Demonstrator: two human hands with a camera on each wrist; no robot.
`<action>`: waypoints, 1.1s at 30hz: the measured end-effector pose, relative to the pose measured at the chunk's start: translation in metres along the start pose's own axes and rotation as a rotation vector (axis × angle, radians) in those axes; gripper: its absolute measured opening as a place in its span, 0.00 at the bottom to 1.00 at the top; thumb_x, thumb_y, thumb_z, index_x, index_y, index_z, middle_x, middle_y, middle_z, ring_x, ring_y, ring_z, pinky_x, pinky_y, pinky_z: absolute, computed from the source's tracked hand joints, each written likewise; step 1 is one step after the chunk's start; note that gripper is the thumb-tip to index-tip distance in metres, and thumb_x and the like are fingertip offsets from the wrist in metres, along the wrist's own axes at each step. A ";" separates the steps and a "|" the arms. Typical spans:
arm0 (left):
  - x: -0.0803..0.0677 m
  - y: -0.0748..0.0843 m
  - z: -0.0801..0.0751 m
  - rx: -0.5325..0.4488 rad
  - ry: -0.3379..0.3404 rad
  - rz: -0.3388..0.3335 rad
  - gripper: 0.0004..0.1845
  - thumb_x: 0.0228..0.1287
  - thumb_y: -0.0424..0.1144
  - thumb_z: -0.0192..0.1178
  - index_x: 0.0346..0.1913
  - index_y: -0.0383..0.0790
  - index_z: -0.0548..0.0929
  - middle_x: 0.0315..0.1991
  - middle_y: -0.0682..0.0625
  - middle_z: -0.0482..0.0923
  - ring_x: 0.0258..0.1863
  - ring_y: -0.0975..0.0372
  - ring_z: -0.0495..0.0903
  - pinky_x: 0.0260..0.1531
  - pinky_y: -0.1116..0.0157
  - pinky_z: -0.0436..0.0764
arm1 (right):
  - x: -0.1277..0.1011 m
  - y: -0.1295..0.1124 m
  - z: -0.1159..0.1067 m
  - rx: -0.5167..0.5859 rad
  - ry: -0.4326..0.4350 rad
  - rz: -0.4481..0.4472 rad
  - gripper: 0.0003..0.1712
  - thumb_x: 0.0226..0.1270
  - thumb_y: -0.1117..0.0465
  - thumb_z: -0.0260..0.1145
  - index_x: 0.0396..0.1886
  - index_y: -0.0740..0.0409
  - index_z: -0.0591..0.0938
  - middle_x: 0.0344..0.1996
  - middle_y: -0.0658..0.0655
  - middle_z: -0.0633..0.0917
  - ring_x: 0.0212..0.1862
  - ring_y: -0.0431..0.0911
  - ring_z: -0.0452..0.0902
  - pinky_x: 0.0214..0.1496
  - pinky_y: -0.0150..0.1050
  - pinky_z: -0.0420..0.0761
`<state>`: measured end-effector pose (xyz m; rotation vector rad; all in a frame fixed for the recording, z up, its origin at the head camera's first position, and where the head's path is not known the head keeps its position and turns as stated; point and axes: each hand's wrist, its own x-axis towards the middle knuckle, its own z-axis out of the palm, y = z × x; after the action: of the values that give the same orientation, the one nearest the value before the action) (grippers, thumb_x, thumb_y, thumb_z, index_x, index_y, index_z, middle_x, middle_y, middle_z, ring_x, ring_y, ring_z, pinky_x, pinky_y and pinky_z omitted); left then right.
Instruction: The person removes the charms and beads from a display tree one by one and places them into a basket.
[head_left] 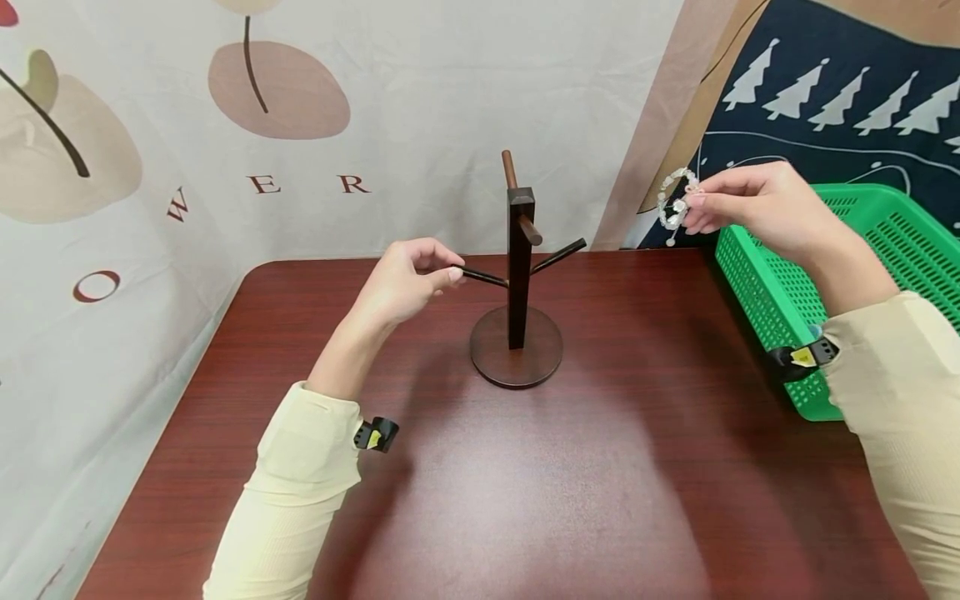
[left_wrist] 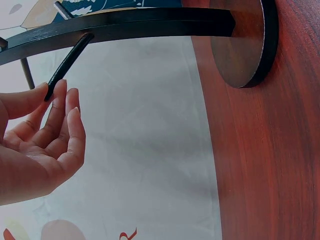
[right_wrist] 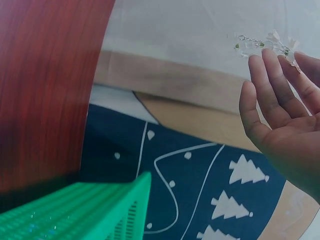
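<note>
Near the far edge of the reddish-brown surface (head_left: 525, 483) we see a dark wooden stand (head_left: 519, 275) with a round base, an upright post and thin pegs slanting out to either side. The left hand (head_left: 405, 279) reaches in from the left and pinches the tip of the left peg (head_left: 480, 277) between thumb and fingertips; in the left wrist view the fingers (left_wrist: 62, 117) are curled lightly, with the peg's end resting against the index finger and thumb. The right hand (head_left: 750, 204) is raised above the far right corner of the surface, well apart from the stand, and it holds a beaded bracelet (head_left: 675, 202) of pale, clear beads pinched at its fingertips. A short strand dangles from the loop. In the right wrist view the bracelet (right_wrist: 262, 45) shows just beyond the fingertips (right_wrist: 270, 65), which are nearly straight with the palm facing the camera. A green perforated basket (head_left: 840, 275) sits along the right edge of the surface, below and behind the right hand. Both arms wear pale yellow sleeves (head_left: 300, 483). Behind the surface hangs a light cloth printed with leaf shapes (head_left: 277, 87) and letters, and at the far right a dark blue cloth with white trees (head_left: 825, 92).
</note>
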<state>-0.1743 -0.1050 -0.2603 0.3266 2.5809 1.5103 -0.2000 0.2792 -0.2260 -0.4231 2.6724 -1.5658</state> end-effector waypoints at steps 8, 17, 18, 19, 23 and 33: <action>0.000 0.000 0.000 -0.002 0.005 0.002 0.07 0.61 0.29 0.58 0.41 0.31 0.80 0.31 0.45 0.81 0.30 0.62 0.77 0.34 0.67 0.76 | -0.007 0.008 -0.019 -0.014 0.033 0.083 0.11 0.62 0.59 0.63 0.42 0.59 0.83 0.26 0.50 0.85 0.30 0.39 0.81 0.34 0.24 0.77; 0.000 0.000 0.000 0.004 0.005 0.000 0.07 0.61 0.29 0.57 0.41 0.31 0.80 0.33 0.42 0.81 0.32 0.61 0.78 0.35 0.67 0.76 | -0.012 0.023 -0.037 0.039 0.068 0.146 0.09 0.61 0.59 0.64 0.39 0.56 0.84 0.26 0.50 0.85 0.30 0.40 0.81 0.33 0.26 0.77; 0.000 0.000 0.000 0.005 0.004 -0.002 0.07 0.61 0.29 0.58 0.41 0.31 0.80 0.32 0.43 0.81 0.32 0.61 0.78 0.35 0.67 0.76 | -0.013 0.024 -0.039 0.055 0.074 0.152 0.08 0.61 0.60 0.64 0.39 0.55 0.84 0.26 0.50 0.85 0.30 0.40 0.82 0.33 0.26 0.77; 0.000 0.000 0.000 0.006 0.004 -0.006 0.07 0.61 0.30 0.58 0.41 0.31 0.80 0.32 0.44 0.81 0.32 0.61 0.78 0.35 0.67 0.76 | -0.014 0.026 -0.041 0.058 0.082 0.159 0.07 0.61 0.60 0.64 0.38 0.54 0.84 0.26 0.50 0.85 0.30 0.40 0.82 0.32 0.26 0.78; 0.000 -0.001 0.000 0.005 0.002 -0.011 0.07 0.61 0.30 0.57 0.41 0.32 0.80 0.32 0.45 0.81 0.33 0.61 0.78 0.36 0.66 0.76 | -0.018 0.034 -0.051 0.044 0.122 0.182 0.05 0.62 0.60 0.63 0.35 0.50 0.84 0.24 0.48 0.85 0.28 0.38 0.81 0.30 0.26 0.77; 0.000 -0.002 0.001 -0.008 0.003 0.001 0.07 0.61 0.30 0.57 0.41 0.31 0.80 0.33 0.43 0.81 0.33 0.61 0.79 0.36 0.66 0.76 | -0.030 0.055 -0.073 0.069 0.175 0.209 0.09 0.65 0.62 0.59 0.30 0.46 0.84 0.23 0.45 0.84 0.27 0.37 0.81 0.28 0.27 0.78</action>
<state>-0.1746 -0.1053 -0.2624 0.3253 2.5772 1.5222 -0.1942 0.3737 -0.2406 -0.0028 2.6678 -1.6957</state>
